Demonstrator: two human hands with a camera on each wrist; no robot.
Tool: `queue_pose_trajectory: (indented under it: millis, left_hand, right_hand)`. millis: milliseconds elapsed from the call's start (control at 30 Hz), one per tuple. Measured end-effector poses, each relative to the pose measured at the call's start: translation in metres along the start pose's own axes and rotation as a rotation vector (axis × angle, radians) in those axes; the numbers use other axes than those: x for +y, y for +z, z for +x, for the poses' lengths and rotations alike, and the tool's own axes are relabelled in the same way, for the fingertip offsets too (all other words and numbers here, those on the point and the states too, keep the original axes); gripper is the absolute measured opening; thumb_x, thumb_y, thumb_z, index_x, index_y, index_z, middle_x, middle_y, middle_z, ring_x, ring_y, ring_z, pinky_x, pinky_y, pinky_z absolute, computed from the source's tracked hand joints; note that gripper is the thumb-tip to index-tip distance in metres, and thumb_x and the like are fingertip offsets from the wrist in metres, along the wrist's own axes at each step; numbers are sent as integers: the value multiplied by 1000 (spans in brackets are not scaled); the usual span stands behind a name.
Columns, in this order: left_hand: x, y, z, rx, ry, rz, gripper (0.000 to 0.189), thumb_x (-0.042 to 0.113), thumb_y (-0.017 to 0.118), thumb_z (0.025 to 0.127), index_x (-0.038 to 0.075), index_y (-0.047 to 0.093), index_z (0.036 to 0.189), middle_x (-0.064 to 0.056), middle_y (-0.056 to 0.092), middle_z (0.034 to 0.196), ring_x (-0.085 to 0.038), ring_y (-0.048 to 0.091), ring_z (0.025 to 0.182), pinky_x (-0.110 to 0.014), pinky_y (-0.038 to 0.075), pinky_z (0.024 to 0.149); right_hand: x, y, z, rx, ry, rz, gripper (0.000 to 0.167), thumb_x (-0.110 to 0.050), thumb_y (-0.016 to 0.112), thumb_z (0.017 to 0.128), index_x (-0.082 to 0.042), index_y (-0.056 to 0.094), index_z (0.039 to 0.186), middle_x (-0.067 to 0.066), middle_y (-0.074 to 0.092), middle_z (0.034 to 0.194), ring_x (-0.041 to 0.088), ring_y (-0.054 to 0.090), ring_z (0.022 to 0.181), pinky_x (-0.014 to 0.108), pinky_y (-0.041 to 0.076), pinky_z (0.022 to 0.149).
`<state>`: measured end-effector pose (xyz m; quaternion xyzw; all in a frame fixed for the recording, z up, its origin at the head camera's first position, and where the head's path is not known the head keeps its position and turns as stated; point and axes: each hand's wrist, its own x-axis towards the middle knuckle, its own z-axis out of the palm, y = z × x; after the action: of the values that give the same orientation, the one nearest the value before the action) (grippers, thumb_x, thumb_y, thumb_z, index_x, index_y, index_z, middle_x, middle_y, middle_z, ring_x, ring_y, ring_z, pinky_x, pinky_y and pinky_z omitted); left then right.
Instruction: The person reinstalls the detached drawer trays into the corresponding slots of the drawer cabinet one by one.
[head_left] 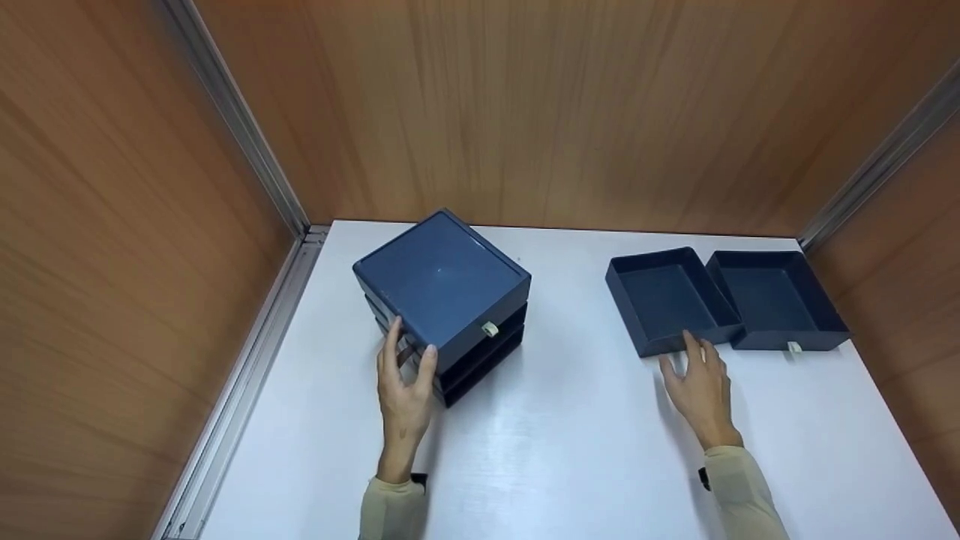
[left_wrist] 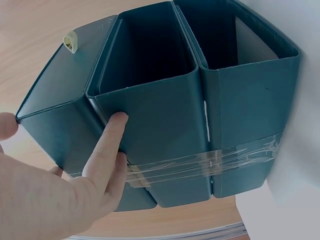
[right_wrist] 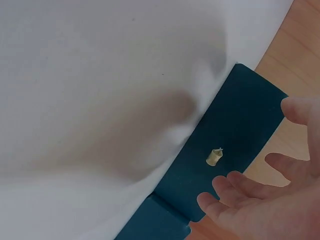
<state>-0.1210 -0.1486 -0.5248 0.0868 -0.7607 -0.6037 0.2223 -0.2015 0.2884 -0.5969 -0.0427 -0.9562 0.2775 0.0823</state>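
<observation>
A dark blue drawer unit with three stacked tiers stands turned at an angle on the white table. Its top tier has a drawer in place, with a pale pull tab; the two tiers below are open slots. My left hand rests against the unit's side, fingers extended and thumb at the top tier's edge. Clear tape runs across that side. Two loose drawers lie at the right: a left one and a right one. My right hand is at the left drawer's front, fingers spread and loosely bent.
The white table is bounded by a wooden back panel and wooden side panels. Metal rails run along the left edge and up the corners. The right drawer's front has a pale tab.
</observation>
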Motion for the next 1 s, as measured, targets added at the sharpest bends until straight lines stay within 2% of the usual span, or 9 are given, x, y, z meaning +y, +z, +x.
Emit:
queue_pose_trajectory:
  millis: [367, 800, 1000]
  left_hand:
    - [0, 0, 0, -8, -4, 7, 70, 27, 65, 107, 21, 33, 169, -16, 34, 170, -43, 44, 148, -68, 39, 118]
    - [0, 1, 0, -4, -7, 3, 69, 27, 66, 107, 22, 34, 168, -13, 35, 170, -41, 43, 149, -65, 38, 121]
    - [0, 1, 1, -4, -15, 2, 69, 27, 66, 107, 23, 34, 168, -13, 35, 170, -41, 46, 146, -66, 44, 115]
  right_hand:
    - [7, 3, -1, -67, 32, 26, 72, -33, 58, 109, 0, 30, 167, 38, 30, 164, 61, 32, 149, 74, 31, 120]
    - [14, 8, 6, -55, 30, 76, 75, -33, 59, 109, -4, 24, 169, 38, 31, 163, 59, 34, 148, 74, 33, 118]
    - [16, 10, 8, -39, 41, 106, 73, -31, 60, 109, -6, 26, 169, 36, 31, 162, 57, 37, 147, 70, 35, 120]
